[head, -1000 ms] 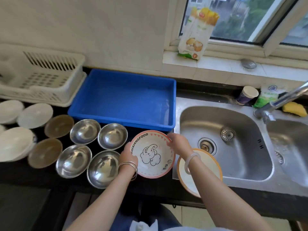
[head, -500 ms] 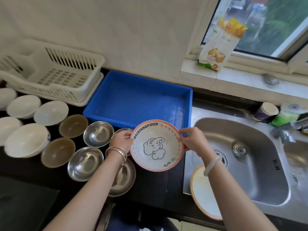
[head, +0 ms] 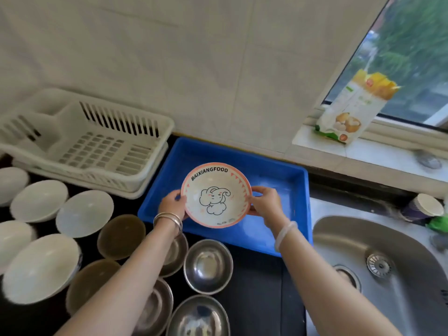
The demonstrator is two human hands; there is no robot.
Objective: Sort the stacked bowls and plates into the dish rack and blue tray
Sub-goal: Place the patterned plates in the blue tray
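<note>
A pink-rimmed bowl (head: 215, 195) with an elephant drawing and the word BAIXIANGFOOD hangs above the blue tray (head: 286, 180). My left hand (head: 172, 204) grips its left rim and my right hand (head: 265, 202) grips its right rim. The tray holds nothing else that I can see. The white dish rack (head: 97, 144) stands to the tray's left, with no dishes in it. Several steel bowls (head: 208, 265), two brown bowls (head: 121, 236) and several white bowls (head: 84, 213) sit on the dark counter below and left.
A steel sink (head: 378, 270) lies to the right of the tray. A paper cup (head: 423, 207) stands at the sink's back edge. A food packet (head: 354, 107) leans on the window sill. The tiled wall runs behind rack and tray.
Both hands have carried the elephant bowl up and away from the counter's front to above the blue tray. The view has swung left and forward, and the orange-rimmed plate has left the frame.
</note>
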